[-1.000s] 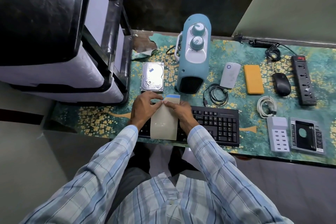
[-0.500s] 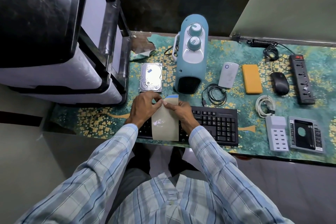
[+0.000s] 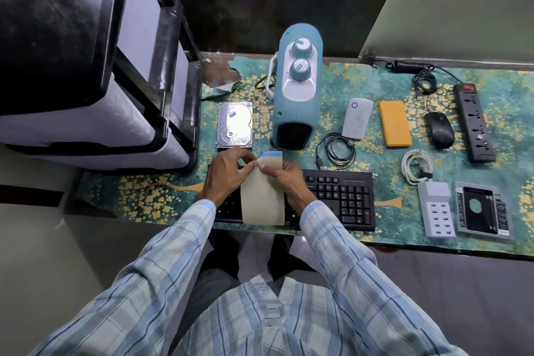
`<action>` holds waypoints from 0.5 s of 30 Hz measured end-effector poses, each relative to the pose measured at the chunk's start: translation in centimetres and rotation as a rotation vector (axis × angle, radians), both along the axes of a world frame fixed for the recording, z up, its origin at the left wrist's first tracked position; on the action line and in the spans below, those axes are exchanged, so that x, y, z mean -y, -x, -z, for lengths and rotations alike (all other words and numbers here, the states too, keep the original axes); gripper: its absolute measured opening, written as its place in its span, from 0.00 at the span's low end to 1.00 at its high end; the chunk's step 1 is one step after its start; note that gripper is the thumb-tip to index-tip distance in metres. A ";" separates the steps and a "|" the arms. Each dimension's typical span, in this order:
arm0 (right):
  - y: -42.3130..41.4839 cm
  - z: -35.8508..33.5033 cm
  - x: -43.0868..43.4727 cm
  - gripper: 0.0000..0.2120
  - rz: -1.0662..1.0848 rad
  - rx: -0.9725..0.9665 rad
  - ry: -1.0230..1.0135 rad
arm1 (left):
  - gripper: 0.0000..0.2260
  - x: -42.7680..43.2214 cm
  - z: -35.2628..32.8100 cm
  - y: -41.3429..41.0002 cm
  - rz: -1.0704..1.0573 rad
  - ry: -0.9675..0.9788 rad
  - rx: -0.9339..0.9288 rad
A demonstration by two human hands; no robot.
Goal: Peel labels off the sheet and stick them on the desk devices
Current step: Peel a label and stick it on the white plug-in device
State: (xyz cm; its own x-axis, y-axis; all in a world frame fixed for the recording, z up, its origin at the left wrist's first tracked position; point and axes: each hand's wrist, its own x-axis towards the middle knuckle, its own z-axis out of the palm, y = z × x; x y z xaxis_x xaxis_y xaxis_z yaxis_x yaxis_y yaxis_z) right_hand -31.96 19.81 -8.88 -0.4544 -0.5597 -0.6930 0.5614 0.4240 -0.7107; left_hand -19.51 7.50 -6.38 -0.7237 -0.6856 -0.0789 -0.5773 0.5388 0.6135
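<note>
Big green table in front of me, blue heater standing at 12 o'clock from my hands, black keyboard right under them. I've got the label sheet held over the keyboard's left half, blue strip along its top edge. The hard drive lies at 11 o'clock. My left hand has its fingers curled, pinching the sheet's upper left edge; my right hand grips the right side, thumb on its face.

A home office desk: keyboard, mouse, hard drive, power strip and plastic drawers.
</note>
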 end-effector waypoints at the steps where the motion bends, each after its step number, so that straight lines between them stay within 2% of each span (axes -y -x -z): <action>1: 0.1 0.0 0.0 0.13 0.000 -0.009 -0.008 | 0.07 0.0 0.0 0.1 -0.009 -0.002 -0.001; 7: 0.2 -0.2 -0.1 0.10 -0.006 -0.029 -0.024 | 0.05 0.0 0.2 0.3 -0.155 -0.089 -0.049; 9: 0.3 0.0 -0.3 0.12 0.016 -0.111 -0.055 | 0.04 -0.1 0.1 0.5 -0.253 -0.202 -0.082; 13: 0.1 0.3 -1.2 0.24 -0.058 -0.642 -0.329 | 0.05 -0.9 -0.6 1.2 -0.415 -0.572 -0.129; 15: -0.3 0.0 -1.8 0.30 -0.090 -0.841 -0.364 | 0.06 -1.6 -1.2 1.7 -0.486 -0.736 -0.139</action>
State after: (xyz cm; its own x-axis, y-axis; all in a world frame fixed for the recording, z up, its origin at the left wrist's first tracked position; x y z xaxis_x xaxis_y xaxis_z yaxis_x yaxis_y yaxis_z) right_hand -31.67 21.65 -8.87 -0.8540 -0.4291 -0.2943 -0.1255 0.7187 -0.6839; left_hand -21.23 9.12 -5.17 -0.4023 -0.7290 -0.5538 -0.5343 -0.3043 0.7886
